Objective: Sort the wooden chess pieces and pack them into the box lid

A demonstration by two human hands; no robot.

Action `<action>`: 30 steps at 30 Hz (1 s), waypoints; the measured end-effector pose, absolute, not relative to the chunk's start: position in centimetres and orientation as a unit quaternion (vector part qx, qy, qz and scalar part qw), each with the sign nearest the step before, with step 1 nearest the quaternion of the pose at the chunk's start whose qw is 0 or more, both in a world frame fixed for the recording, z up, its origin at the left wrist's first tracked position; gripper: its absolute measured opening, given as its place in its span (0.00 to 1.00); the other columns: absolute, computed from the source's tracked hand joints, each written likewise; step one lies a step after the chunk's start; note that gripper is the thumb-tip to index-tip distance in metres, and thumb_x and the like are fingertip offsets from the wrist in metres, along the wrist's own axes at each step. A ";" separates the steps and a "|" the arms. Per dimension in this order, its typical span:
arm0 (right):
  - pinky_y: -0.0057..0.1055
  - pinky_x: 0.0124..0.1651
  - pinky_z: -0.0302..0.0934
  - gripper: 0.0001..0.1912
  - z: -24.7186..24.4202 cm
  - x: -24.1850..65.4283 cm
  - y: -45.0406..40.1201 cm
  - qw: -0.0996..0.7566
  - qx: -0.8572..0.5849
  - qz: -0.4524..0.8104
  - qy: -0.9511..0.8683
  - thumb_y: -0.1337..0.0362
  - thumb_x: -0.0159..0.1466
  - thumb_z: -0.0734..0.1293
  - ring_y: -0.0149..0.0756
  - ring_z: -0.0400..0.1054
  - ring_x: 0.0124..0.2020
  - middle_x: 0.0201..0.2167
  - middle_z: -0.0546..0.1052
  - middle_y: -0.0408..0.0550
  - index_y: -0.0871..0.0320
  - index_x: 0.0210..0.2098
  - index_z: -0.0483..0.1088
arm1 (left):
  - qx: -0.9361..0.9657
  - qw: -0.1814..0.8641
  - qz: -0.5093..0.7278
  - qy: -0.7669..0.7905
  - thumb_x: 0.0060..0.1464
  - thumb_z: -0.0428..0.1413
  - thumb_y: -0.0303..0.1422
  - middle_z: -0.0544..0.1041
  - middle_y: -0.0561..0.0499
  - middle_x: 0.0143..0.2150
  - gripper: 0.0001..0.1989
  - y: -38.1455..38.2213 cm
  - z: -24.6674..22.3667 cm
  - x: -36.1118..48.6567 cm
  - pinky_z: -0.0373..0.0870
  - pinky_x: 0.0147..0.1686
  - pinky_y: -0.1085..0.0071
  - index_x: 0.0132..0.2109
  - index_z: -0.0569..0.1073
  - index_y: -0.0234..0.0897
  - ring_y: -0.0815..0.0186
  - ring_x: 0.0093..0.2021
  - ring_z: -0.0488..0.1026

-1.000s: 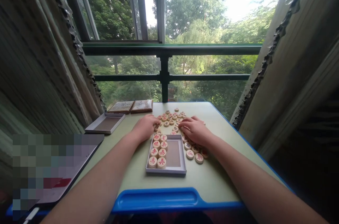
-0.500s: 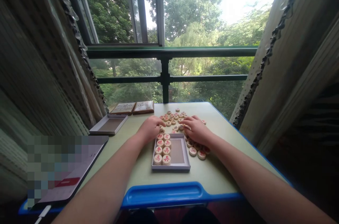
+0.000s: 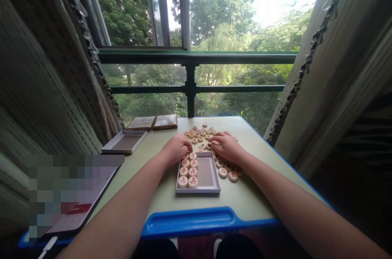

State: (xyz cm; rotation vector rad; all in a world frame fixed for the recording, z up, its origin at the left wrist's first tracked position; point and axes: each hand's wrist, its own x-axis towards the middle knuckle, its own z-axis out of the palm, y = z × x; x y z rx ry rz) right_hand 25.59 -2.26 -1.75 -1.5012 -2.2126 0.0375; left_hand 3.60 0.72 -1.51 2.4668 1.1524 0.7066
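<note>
Our left fingers [image 3: 188, 143], curled; our right fingers [image 3: 218, 139], open.
Left at the box's [image 3: 198, 190] far-left corner, grip unclear to us; right over loose discs [image 3: 233, 176]; boxed discs [image 3: 192, 172] in two columns, left side; tabletop [image 3: 162, 197] beneath.

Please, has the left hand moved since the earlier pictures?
Yes, the left hand has moved slightly toward the nearer open box, its fingers now at that far-left corner.

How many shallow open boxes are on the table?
2: the near box, with Chinese chess pieces along its left side, and the far box, left of the left hand.
</note>
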 end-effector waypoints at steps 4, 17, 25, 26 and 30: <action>0.36 0.48 0.54 0.13 -1.7 25.5 -2.2 0.224 -0.530 0.029 -0.817 0.61 0.58 0.62 0.41 0.60 0.43 0.41 0.74 0.48 0.55 0.39 0.75 | 0.860 0.164 0.249 0.413 0.38 0.44 0.22 0.76 0.50 0.27 0.17 0.6 -1.5 3.7 0.66 0.39 0.72 0.23 0.77 0.37 0.65 0.34 0.70; 0.36 0.47 0.55 0.09 -1.1 25.2 -2.6 0.238 -0.582 0.024 -0.777 0.60 0.53 0.67 0.41 0.60 0.41 0.36 0.72 0.50 0.56 0.32 0.76 | 0.841 0.276 0.257 0.388 0.55 0.42 0.45 0.79 0.48 0.39 0.25 -0.9 -0.4 4.5 0.64 0.44 0.68 0.32 0.79 0.35 0.60 0.43 0.71; 0.36 0.47 0.56 0.07 0.5 24.9 -4.4 0.244 -0.456 0.079 -0.852 0.63 0.52 0.68 0.39 0.61 0.43 0.36 0.71 0.48 0.56 0.32 0.74 | 0.840 0.250 0.269 0.399 0.54 0.43 0.48 0.78 0.49 0.28 0.26 -0.9 -1.0 4.8 0.65 0.37 0.72 0.31 0.79 0.35 0.64 0.34 0.72; 0.35 0.47 0.57 0.07 0.6 24.9 -4.7 0.223 -0.438 0.092 -0.866 0.63 0.52 0.69 0.39 0.61 0.43 0.36 0.71 0.48 0.56 0.32 0.73 | 0.835 0.253 0.271 0.405 0.54 0.43 0.48 0.78 0.49 0.28 0.26 -0.8 -1.1 4.8 0.65 0.37 0.72 0.31 0.79 0.35 0.64 0.34 0.73; 0.35 0.44 0.57 0.07 0.6 24.7 -5.4 0.167 -0.419 0.113 -0.886 0.61 0.51 0.69 0.39 0.60 0.41 0.33 0.69 0.46 0.55 0.31 0.73 | 0.828 0.262 0.275 0.413 0.53 0.45 0.48 0.78 0.49 0.27 0.25 -0.8 -1.3 4.8 0.65 0.35 0.72 0.30 0.78 0.35 0.64 0.33 0.73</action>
